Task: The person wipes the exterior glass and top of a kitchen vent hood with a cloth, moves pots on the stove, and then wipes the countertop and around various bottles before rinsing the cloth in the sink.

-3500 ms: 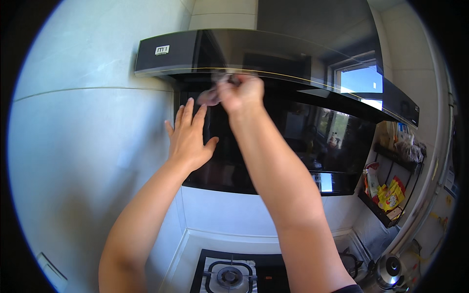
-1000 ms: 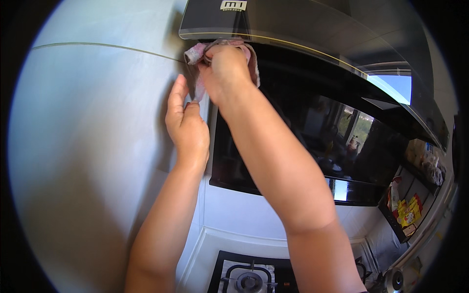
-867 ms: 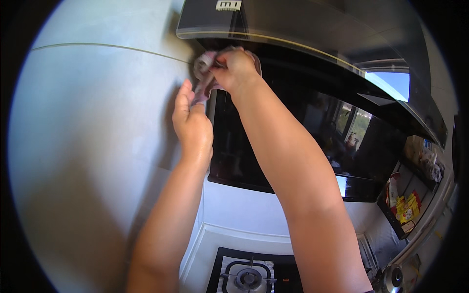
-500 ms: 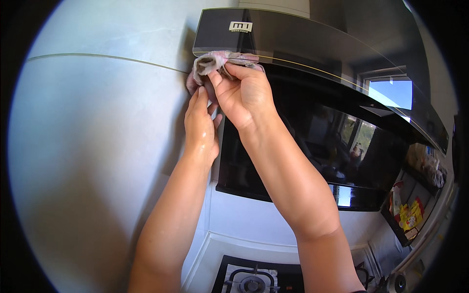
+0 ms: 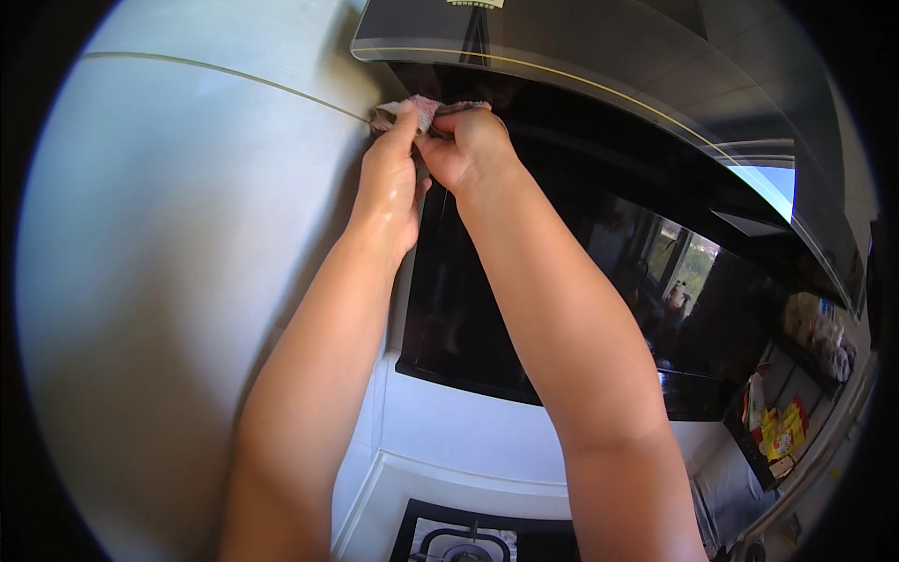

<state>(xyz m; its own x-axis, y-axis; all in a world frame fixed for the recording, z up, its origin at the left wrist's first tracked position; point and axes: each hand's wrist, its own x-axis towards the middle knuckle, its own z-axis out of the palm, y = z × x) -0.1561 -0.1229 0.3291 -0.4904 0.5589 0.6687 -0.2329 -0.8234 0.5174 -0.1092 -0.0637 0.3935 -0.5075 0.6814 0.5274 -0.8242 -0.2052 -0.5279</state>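
Observation:
Both my arms reach up to the left end of a dark range hood (image 5: 581, 42). A crumpled pinkish-grey cloth (image 5: 423, 110) is bunched between my hands, just under the hood's glossy front edge. My left hand (image 5: 388, 187) is closed on the cloth's left part, its thumb lying over it. Close beside it, my right hand (image 5: 473, 152) grips the cloth's right part, with the fingers bent. The far fingertips of both hands are partly hidden by the cloth and the hands themselves.
A pale wall (image 5: 169, 234) runs close along the left of my arms. The hood's black lower panel (image 5: 449, 290) hangs behind them. Below is a gas stove (image 5: 468, 548). At the right, a dark shelf holds a yellow packet (image 5: 782, 433).
The hood appears higher in view. My hands and the cloth have shifted from its front lower edge to just underneath. My left thumb has come over the cloth.

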